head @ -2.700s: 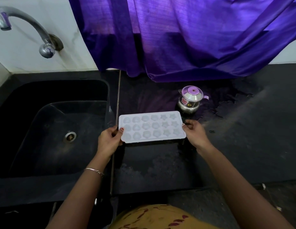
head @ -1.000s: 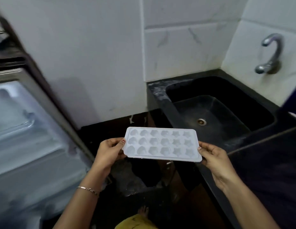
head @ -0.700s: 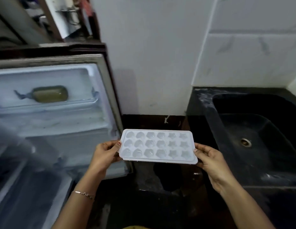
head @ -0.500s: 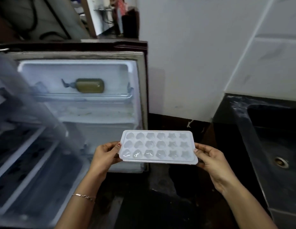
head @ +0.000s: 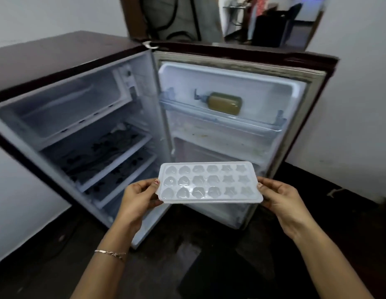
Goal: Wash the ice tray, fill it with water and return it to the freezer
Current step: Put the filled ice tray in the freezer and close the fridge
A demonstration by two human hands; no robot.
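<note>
Seen from the head camera: the ice tray [head: 210,183] sits level in front of the open fridge [head: 58,55], below its freezer compartment [head: 58,113] (upper left inside); better to raise it flat and slide it in slowly, lest water spill; left hand [head: 138,197] and right hand [head: 280,197] pinch its short ends, forearms reaching toward the fridge.

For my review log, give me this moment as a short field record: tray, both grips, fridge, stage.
ice tray: white, held about level before the open fridge; cavities glisten, seemingly filled
left grip: hand holds the tray's left short edge
right grip: hand holds its right short edge
fridge: door open; freezer compartment at top
door shelf: bottle lying on its side
stage: tray not yet in freezer compartment
</note>
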